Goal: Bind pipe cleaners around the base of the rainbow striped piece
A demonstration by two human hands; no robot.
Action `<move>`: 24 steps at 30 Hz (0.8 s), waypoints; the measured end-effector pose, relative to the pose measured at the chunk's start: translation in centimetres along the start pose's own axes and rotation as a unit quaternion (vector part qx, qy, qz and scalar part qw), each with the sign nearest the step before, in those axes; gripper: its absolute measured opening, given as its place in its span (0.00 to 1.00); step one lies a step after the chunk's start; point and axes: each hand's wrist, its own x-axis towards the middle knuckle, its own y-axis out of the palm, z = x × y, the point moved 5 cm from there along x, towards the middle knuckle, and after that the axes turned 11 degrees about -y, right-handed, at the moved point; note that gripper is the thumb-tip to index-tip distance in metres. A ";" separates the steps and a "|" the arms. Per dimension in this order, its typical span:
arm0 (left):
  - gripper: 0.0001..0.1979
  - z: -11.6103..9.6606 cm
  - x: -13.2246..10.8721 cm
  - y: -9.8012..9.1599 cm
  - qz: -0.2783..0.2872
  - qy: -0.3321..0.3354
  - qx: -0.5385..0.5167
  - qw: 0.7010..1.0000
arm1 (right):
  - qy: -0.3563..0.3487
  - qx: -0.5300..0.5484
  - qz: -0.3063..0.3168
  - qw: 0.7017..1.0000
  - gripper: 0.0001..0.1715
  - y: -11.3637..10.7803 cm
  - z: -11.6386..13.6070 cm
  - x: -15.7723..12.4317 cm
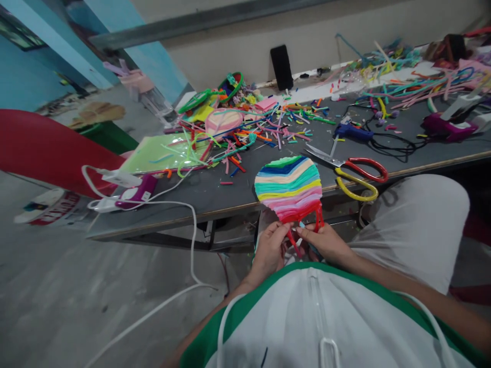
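Observation:
A heart-shaped piece made of striped pipe cleaners (288, 187), green and blue at the top and pink and red at the bottom, is held up at the table's near edge. My left hand (270, 249) pinches its lower left red strands. My right hand (324, 242) pinches the red strands at its lower right. Both hands are closed on the bottom tip, close to my body.
Red and yellow scissors (356, 173) lie just right of the heart on the grey table (215, 189). A blue glue gun (353, 133), a purple glue gun (132, 194) with white cable, scattered pipe-cleaner scraps (268, 128), a dark phone (282, 66) and a red chair (46, 148) surround it.

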 end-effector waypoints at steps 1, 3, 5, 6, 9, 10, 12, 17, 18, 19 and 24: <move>0.10 0.1 0.1 -0.1 -0.011 0.006 -0.004 1.000 | -0.001 -0.004 0.007 1.000 0.23 0.0 0.0 0.0; 0.09 0.4 0.4 -0.3 -0.018 0.016 -0.022 0.999 | 0.002 -0.007 0.019 1.000 0.23 0.1 -0.2 0.1; 0.08 0.6 0.7 -0.4 -0.015 0.029 -0.040 0.999 | 0.006 -0.007 0.021 1.000 0.23 0.1 -0.4 0.1; 0.09 0.6 0.8 -0.4 -0.015 0.037 -0.044 0.998 | 0.008 -0.006 0.020 1.000 0.23 0.1 -0.5 0.2; 0.11 0.7 0.9 -0.4 -0.026 0.056 -0.049 0.997 | 0.019 0.003 0.008 1.000 0.22 0.2 -0.9 0.3; 0.12 0.7 0.9 -0.4 -0.029 0.058 -0.051 0.997 | 0.023 0.008 0.003 1.000 0.21 0.3 -1.0 0.3; 0.14 0.8 0.9 -0.4 -0.031 0.049 -0.046 0.997 | 0.026 0.016 -0.002 1.000 0.21 0.3 -1.2 0.3; 0.18 1.3 0.5 -0.3 -0.003 0.007 -0.020 1.000 | -0.002 0.033 0.014 0.999 0.24 0.3 -0.8 0.2; 0.18 1.3 0.4 -0.2 0.010 0.002 -0.020 1.000 | -0.007 0.037 0.019 0.999 0.24 0.2 -0.7 0.1; 0.17 1.2 0.3 -0.1 0.021 -0.001 -0.019 1.000 | -0.010 0.042 0.024 0.999 0.24 0.2 -0.7 0.1; 0.16 0.5 0.1 -0.3 0.020 -0.006 -0.023 1.000 | 0.000 0.133 0.052 0.990 0.20 0.2 -0.6 -0.4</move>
